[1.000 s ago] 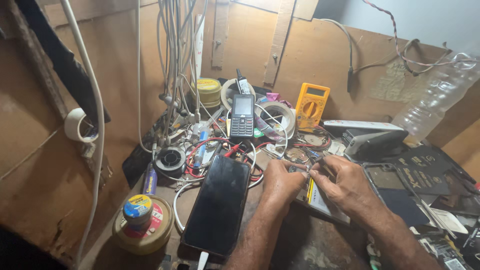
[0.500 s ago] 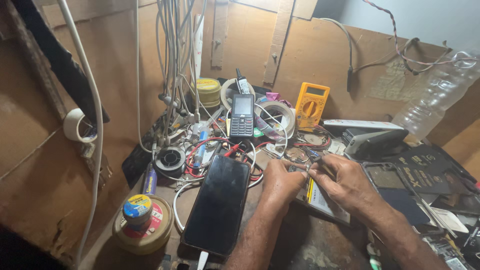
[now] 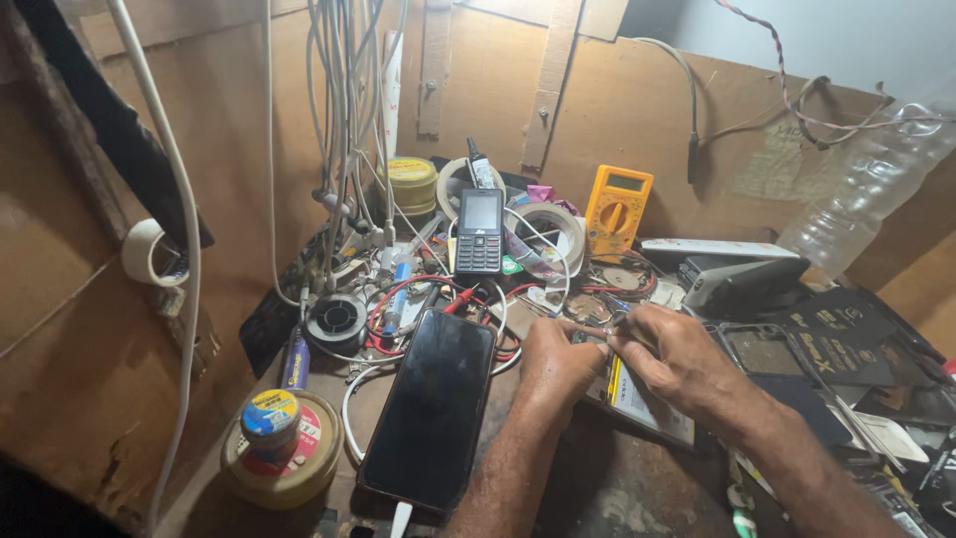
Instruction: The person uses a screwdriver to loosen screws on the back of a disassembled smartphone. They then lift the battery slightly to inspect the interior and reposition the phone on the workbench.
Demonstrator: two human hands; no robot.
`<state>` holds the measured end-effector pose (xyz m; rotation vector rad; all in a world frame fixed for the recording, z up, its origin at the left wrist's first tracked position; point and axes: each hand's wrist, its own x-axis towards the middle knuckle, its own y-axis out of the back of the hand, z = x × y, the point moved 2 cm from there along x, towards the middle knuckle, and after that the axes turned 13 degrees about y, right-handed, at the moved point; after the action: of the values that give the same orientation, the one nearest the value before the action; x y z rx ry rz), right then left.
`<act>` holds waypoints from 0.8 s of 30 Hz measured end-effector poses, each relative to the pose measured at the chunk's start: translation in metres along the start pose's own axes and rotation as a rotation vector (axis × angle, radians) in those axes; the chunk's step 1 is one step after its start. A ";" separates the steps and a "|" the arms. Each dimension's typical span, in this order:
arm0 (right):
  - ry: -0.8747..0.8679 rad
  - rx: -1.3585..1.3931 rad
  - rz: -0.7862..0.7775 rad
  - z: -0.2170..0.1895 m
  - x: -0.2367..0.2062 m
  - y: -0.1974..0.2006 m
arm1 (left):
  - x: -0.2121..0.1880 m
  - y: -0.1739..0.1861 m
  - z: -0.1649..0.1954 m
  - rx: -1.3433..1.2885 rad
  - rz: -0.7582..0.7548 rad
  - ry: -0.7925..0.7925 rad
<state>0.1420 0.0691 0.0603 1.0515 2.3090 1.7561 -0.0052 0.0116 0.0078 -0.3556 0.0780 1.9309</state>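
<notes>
My left hand and my right hand meet over a flat white and yellow pack in the middle of the bench. The left thumb and forefinger pinch a small dark part, mostly hidden by the fingers. The right hand's fingers are closed on a thin metal tool whose tip touches that part. A black smartphone lies face up just left of the left wrist.
A keypad phone, a yellow multimeter, tape rolls and red wires crowd the back. Cables hang at the left. A tin with a small jar sits front left. Black phone covers and a plastic bottle are at the right.
Both hands stay in the same spot over the pack, with only slight finger shifts. Nothing else on the bench has moved.
</notes>
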 end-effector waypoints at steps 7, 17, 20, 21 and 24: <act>-0.040 -0.050 -0.015 0.005 0.000 -0.004 | 0.002 0.000 -0.002 -0.004 0.006 -0.036; 0.032 -0.051 0.000 0.000 -0.006 0.004 | 0.004 -0.002 -0.002 -0.011 -0.010 -0.026; 0.037 -0.099 -0.024 -0.002 -0.005 0.004 | 0.004 -0.002 -0.003 0.004 -0.002 -0.022; 0.045 -0.115 -0.035 -0.003 -0.004 0.004 | 0.004 -0.002 -0.003 0.007 0.000 -0.021; 0.136 -0.119 -0.017 -0.006 -0.004 0.005 | 0.003 -0.002 -0.002 -0.055 -0.021 -0.055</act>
<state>0.1451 0.0627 0.0653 0.9181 2.2455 1.9890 -0.0035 0.0145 0.0049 -0.3384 -0.0156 1.9233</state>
